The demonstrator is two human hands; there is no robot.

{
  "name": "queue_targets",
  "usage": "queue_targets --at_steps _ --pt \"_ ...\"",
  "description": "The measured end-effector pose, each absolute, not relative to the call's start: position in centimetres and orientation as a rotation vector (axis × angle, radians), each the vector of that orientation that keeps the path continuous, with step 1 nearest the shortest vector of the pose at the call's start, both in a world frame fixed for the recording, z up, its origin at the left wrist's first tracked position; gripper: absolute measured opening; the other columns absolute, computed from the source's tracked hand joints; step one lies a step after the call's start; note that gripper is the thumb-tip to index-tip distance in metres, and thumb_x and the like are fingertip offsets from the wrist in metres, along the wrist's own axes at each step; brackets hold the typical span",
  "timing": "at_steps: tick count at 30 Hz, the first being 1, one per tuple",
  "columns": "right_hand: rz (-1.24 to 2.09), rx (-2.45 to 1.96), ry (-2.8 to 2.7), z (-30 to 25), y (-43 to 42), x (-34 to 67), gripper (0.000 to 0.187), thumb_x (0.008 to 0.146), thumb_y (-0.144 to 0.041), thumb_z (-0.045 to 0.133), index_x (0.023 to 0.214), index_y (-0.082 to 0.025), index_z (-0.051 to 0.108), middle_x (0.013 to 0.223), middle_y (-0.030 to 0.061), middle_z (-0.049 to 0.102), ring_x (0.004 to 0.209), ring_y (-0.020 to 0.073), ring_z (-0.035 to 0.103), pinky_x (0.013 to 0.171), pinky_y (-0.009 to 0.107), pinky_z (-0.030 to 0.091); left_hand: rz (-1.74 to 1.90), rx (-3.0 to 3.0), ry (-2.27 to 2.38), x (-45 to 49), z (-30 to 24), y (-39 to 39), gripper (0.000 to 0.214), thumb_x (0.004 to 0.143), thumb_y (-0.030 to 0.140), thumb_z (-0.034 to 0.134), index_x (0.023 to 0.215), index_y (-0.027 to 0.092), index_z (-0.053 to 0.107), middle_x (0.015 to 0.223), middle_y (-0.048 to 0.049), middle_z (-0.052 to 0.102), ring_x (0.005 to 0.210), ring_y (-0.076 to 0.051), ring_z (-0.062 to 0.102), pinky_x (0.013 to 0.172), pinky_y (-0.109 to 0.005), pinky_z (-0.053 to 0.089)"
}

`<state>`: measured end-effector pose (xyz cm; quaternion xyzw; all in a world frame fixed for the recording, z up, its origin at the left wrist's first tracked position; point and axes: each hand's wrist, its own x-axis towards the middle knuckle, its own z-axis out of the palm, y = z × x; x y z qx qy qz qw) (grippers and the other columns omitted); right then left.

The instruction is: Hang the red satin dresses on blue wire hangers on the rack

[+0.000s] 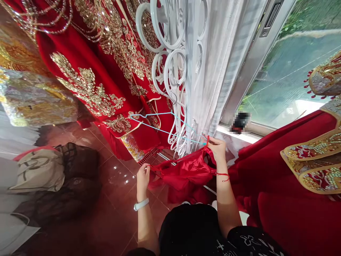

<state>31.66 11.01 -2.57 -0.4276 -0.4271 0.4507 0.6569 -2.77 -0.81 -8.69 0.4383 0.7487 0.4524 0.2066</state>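
A red satin dress (186,169) hangs between my two hands, its upper edge stretched across. My left hand (144,174) is closed, pinching the dress's left strap or edge. At the other side my right hand (215,146) grips a red strap at the right end of a light blue wire hanger (160,113). The hanger's hook sits against the white metal rack, and its left end sticks out free above my left hand. Whether the strap is fully around the hanger's right end, I cannot tell.
Red gowns with gold beading (93,89) hang at the left, and another red embroidered garment (311,160) at the right. A white scrollwork rack (170,64) stands ahead by a window (287,81). Bags (39,169) rest at the left above the tiled floor (117,202).
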Motion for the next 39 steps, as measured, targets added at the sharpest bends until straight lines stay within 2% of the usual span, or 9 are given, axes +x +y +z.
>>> queue_targets --at_steps 3,8,11,15,18,22,26,34,39 --pt "0.917 -1.037 -1.002 -1.3 11.2 30.6 0.033 0.061 -0.032 0.084 0.091 -0.017 0.083 0.099 0.0080 0.082 0.095 0.0288 0.078 0.088 0.045 0.064 1.364 1.115 2.229 -3.1 -8.6 -1.3 0.013 0.078 0.031 0.054 0.071 0.021 0.059 0.076 -0.0052 0.061 0.075 -0.021 0.059 0.070 -0.032 0.046" --pt "0.806 -1.118 -1.259 0.9 11.0 29.5 0.030 0.074 -0.036 0.069 0.091 -0.017 0.083 0.095 0.0094 0.082 0.090 0.0271 0.076 0.085 0.042 0.061 1.441 0.924 2.161 -2.8 -9.0 -1.8 0.023 0.083 0.034 0.044 0.064 0.022 0.050 0.060 -0.0006 0.051 0.060 -0.017 0.051 0.061 -0.029 0.045" --pt "0.689 -1.172 -1.453 1.9 10.4 29.7 0.027 0.079 -0.036 0.062 0.089 -0.019 0.081 0.095 0.0086 0.081 0.090 0.0256 0.074 0.086 0.040 0.058 1.467 0.889 2.009 -2.6 -9.2 -1.6 0.029 0.084 0.039 0.041 0.075 0.020 0.060 0.067 -0.0032 0.061 0.061 -0.016 0.057 0.060 -0.029 0.049" --pt "0.454 -1.295 -1.490 3.4 9.6 30.7 0.021 0.076 -0.033 0.066 0.089 -0.020 0.077 0.091 0.0064 0.076 0.080 0.0216 0.068 0.079 0.036 0.056 1.624 0.830 1.721 -3.5 -8.1 -0.9 0.043 0.073 0.049 0.067 0.096 0.014 0.074 0.095 -0.0105 0.076 0.063 -0.013 0.059 0.064 -0.029 0.053" --pt "0.278 -1.287 -1.479 4.9 10.0 31.9 0.020 0.077 -0.038 0.072 0.088 -0.022 0.075 0.089 0.0055 0.073 0.082 0.0217 0.061 0.076 0.034 0.055 1.750 0.832 1.665 -4.7 -5.7 0.4 0.055 0.064 0.051 0.082 0.101 0.011 0.078 0.098 -0.0124 0.079 0.062 -0.012 0.060 0.062 -0.028 0.053" --pt "0.148 -1.226 -1.580 6.9 12.0 34.2 0.018 0.083 -0.039 0.070 0.074 -0.023 0.071 0.070 0.0026 0.067 0.075 0.0214 0.054 0.080 0.037 0.049 1.802 1.039 1.606 -5.6 -1.2 3.2 0.055 0.071 0.052 0.082 0.110 0.014 0.079 0.115 -0.0144 0.078 0.097 -0.023 0.074 0.092 -0.038 0.059" --pt "0.155 -1.152 -1.675 8.2 13.7 36.0 0.015 0.080 -0.036 0.072 0.072 -0.023 0.071 0.060 -0.0006 0.060 0.069 0.0193 0.051 0.078 0.036 0.045 1.599 1.368 1.501 -4.8 3.2 6.0 0.055 0.075 0.055 0.080 0.112 0.015 0.079 0.122 -0.0148 0.077 0.121 -0.031 0.069 0.112 -0.048 0.050" --pt "0.301 -1.113 -1.713 8.0 15.6 36.5 0.015 0.080 -0.036 0.072 0.075 -0.022 0.072 0.068 0.0008 0.061 0.069 0.0176 0.051 0.070 0.032 0.046 1.127 1.867 1.426 -1.3 7.0 9.2 0.033 0.085 0.048 0.065 0.095 0.019 0.077 0.107 -0.0108 0.080 0.110 -0.030 0.072 0.105 -0.046 0.052" --pt "0.034 -1.142 -1.614 6.9 15.1 34.4 0.013 0.079 -0.032 0.074 0.089 -0.023 0.076 0.098 0.0065 0.068 0.098 0.0263 0.060 0.097 0.048 0.046 1.068 2.048 1.663 -1.2 6.6 9.3 0.021 0.081 0.033 0.062 0.095 0.019 0.067 0.097 -0.0090 0.073 0.091 -0.026 0.067 0.092 -0.044 0.053"
